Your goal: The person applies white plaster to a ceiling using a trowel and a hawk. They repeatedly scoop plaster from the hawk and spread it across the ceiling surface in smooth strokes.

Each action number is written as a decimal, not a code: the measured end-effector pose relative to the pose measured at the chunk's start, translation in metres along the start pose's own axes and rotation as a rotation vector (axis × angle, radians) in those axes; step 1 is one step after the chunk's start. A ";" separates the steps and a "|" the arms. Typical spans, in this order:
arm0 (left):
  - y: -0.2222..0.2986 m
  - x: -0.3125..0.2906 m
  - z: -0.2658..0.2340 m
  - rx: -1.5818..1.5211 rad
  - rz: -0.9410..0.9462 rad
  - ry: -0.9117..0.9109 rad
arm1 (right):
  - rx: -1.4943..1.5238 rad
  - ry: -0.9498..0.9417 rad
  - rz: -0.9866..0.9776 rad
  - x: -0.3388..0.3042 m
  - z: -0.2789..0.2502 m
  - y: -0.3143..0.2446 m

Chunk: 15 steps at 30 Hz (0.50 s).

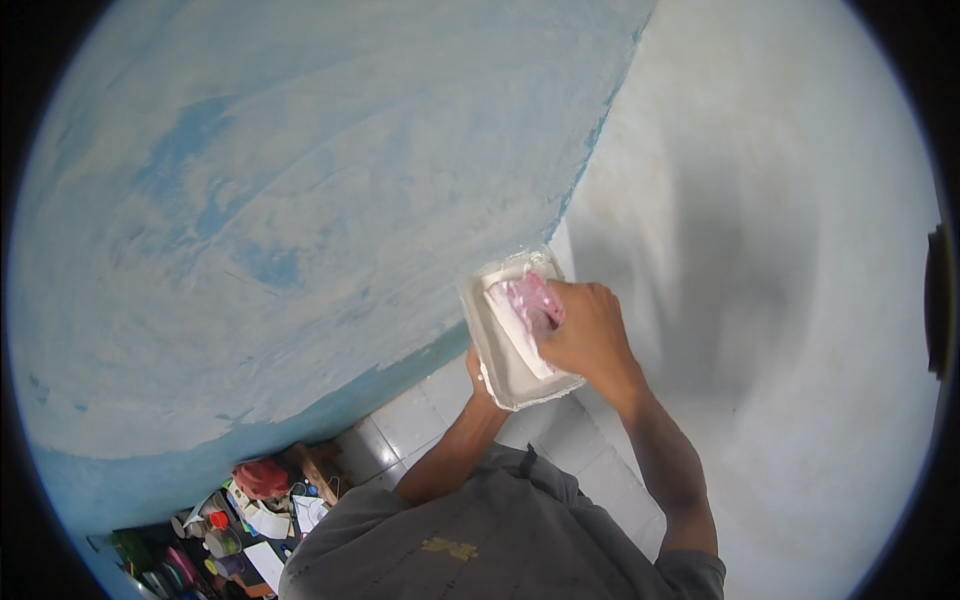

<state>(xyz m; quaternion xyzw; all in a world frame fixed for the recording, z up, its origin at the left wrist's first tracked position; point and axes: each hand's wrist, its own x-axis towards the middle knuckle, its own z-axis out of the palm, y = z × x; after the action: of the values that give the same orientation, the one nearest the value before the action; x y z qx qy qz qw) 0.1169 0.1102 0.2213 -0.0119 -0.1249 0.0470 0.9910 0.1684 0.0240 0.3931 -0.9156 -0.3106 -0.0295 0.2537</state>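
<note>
My left hand (478,374) supports a shallow rectangular tray (483,335) from its left side and below; most of its fingers are hidden under it. White paste coats the tray's rim and inside. Closed around a pink scraper (533,296) is my right hand (595,330). The scraper's long white edge, smeared with paste, lies tilted inside the tray. Both hands are in front of my chest, near the corner of two walls.
A blue wall (270,265), patchily covered with whitish paste, rises on the left. To the right stands a white wall (840,200). Light floor tiles (408,425) lie below. Cluttered containers, papers and a red cloth-like bundle (262,479) sit at the lower left.
</note>
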 end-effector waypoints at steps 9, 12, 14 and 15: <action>0.002 0.002 0.004 0.044 0.006 0.032 | -0.006 0.071 0.046 0.004 -0.001 0.003; 0.001 0.003 0.008 0.088 0.014 0.033 | 0.034 0.043 -0.052 -0.002 0.009 -0.002; -0.002 0.004 0.005 -0.004 0.012 -0.009 | 0.042 0.091 0.014 0.002 0.012 0.009; -0.003 0.004 0.004 -0.051 0.010 -0.030 | 0.045 0.115 0.048 0.003 0.013 0.013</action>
<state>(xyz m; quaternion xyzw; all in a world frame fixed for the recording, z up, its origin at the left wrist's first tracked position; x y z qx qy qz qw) 0.1196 0.1081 0.2259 -0.0370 -0.1408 0.0489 0.9881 0.1767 0.0235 0.3766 -0.9136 -0.2740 -0.0691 0.2924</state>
